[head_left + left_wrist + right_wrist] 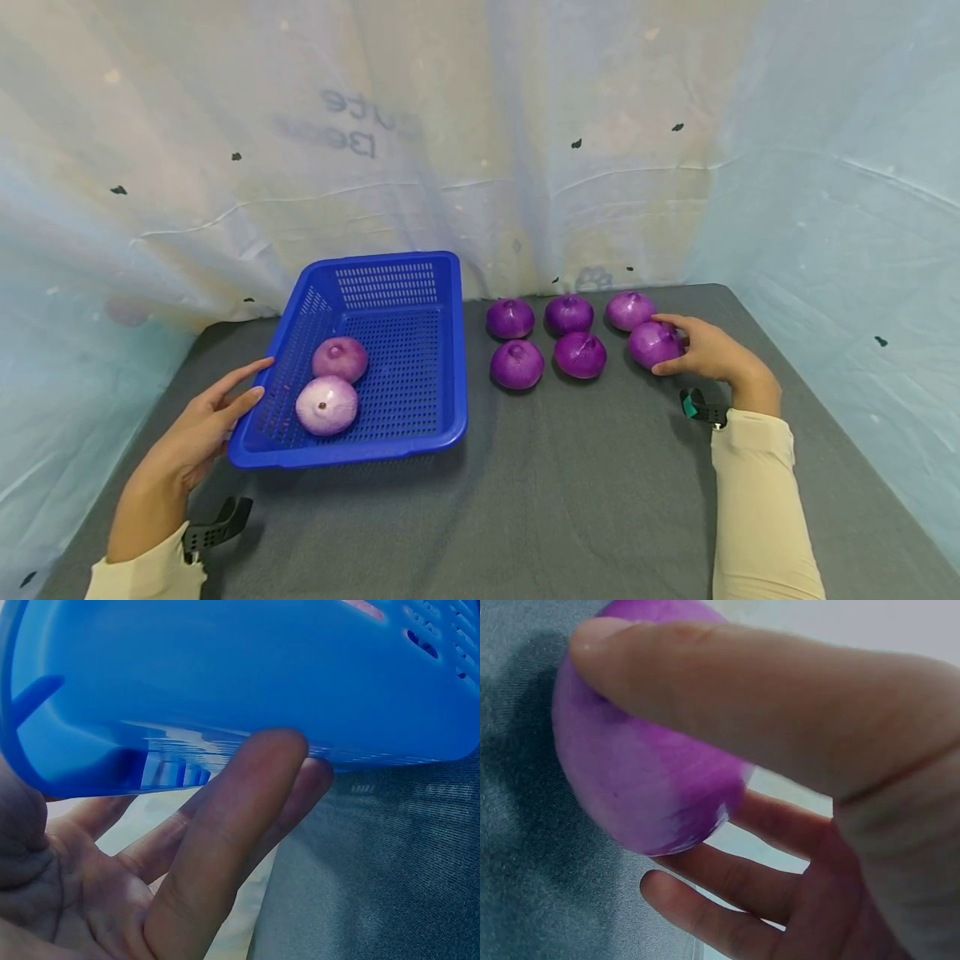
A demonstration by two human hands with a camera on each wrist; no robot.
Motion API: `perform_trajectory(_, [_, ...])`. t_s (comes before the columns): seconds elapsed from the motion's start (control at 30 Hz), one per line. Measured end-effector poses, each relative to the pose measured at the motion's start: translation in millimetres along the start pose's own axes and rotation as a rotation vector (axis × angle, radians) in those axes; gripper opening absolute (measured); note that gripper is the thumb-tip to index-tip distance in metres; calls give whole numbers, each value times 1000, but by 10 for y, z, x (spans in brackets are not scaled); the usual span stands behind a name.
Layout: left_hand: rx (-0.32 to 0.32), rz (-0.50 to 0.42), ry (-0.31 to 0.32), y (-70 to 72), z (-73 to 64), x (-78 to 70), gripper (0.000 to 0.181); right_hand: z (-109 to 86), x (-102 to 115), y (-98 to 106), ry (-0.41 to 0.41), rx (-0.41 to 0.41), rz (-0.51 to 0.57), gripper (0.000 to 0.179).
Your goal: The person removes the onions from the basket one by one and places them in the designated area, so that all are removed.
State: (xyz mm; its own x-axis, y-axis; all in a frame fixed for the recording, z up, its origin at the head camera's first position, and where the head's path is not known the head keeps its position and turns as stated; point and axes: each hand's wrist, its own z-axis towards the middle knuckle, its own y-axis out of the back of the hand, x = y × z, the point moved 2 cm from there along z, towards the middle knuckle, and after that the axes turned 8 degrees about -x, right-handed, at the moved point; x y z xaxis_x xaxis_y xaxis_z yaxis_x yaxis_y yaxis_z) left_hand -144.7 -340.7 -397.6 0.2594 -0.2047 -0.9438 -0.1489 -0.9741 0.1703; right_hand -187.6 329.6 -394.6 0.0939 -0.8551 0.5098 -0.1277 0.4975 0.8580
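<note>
My left hand [198, 429] holds the left rim of a blue plastic basket [452, 358], thumb and index finger at the rim. In the left wrist view, other fingers [225, 832] reach under the basket's wall [210, 667]. Two onions, a purple one [340, 358] and a paler one [327, 406], lie inside the basket, side by side. On the right, my right hand [708, 354] grips a purple onion [654, 345] at the table. The thumb [705, 675] crosses the onion [637, 772] in the right wrist view, with fingers on its other side.
Several more purple onions stand in two rows right of the basket, among them a front-left onion [517, 364] and a back-right onion [630, 310]. A dark grey cloth covers the table [525, 500]. Pale curtains [480, 150] hang behind and at both sides.
</note>
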Motion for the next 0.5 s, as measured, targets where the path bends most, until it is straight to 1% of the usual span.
perform_trajectory(0.33, [-4,7,-3,3,2,0,58,13,-17,-33,-21,12,2,90])
perform_trajectory(0.5, [-22,47,-3,-3,9,4,60,15,-14,-38,-32,15,-13,91])
